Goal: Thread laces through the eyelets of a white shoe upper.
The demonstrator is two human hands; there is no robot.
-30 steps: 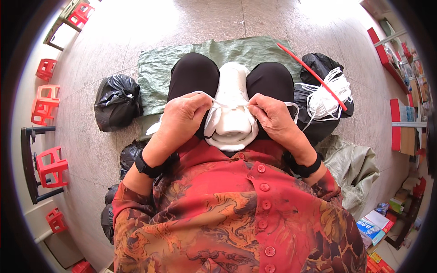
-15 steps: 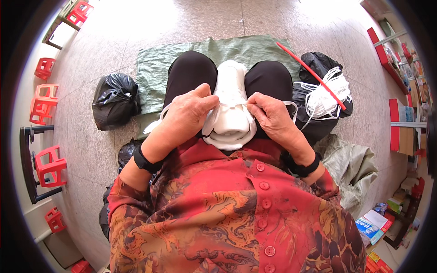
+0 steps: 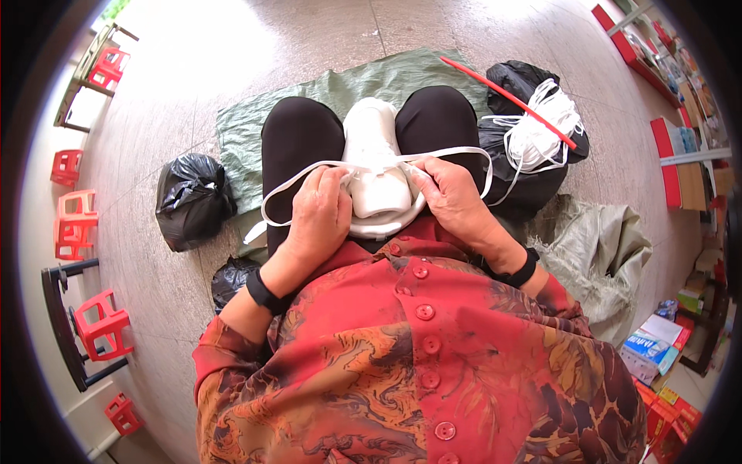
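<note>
A white shoe [image 3: 369, 124] is held between my knees [image 3: 303, 130], its toe pointing away from me and its opening toward my body. A flat white shoelace [image 3: 456, 150] crosses the shoe and bows out in a loop on each side; its left end hangs beside my left thigh. My left hand [image 3: 318, 210] is closed at the shoe's left upper edge, fingertips curled in against it. On the opposite edge, my right hand [image 3: 454, 199] pinches the shoe's side near the lace. The fingertips partly hide where the lace meets the shoe.
A green woven sheet [image 3: 247, 131] lies under my legs. To the right, a bundle of white laces [image 3: 533, 147] and a red stick [image 3: 506, 94] rest on black bags. A tied black bag [image 3: 193, 201] stands left; a pale woven sack [image 3: 595, 240] lies right. Red stools [image 3: 102, 325] line the left.
My hands have gone from drawing the lace tight across the shoe to gripping its two sides. The lace now spreads in wider loops left and right. The view has shifted slightly.
</note>
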